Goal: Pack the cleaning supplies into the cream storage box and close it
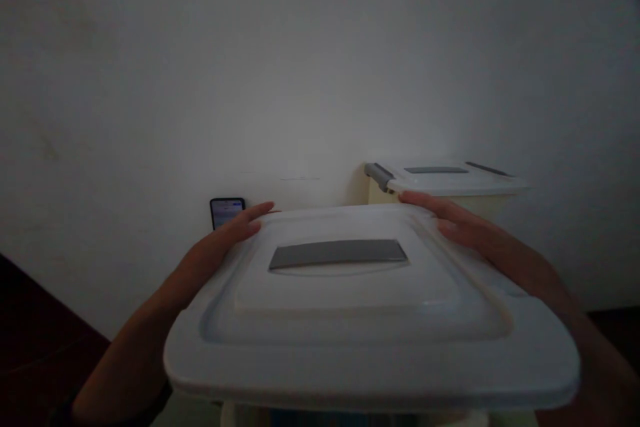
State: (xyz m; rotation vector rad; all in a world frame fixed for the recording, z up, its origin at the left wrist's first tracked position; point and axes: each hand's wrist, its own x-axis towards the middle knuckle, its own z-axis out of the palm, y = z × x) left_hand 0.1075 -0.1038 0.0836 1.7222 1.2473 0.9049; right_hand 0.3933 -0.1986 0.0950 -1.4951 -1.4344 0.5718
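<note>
A large white plastic lid with a grey strip on top fills the lower middle of the view, over a bin of which only a bit of the top shows below it. My left hand lies along the lid's far left edge, fingers stretched out and pressed on the rim. My right hand rests on the far right corner, fingers extended over the edge. Whether the fingers curl under the rim is hidden.
A second white bin with a lid and grey latches stands behind on the right against the white wall. A phone with a lit screen leans on the wall at left. Dark floor shows lower left.
</note>
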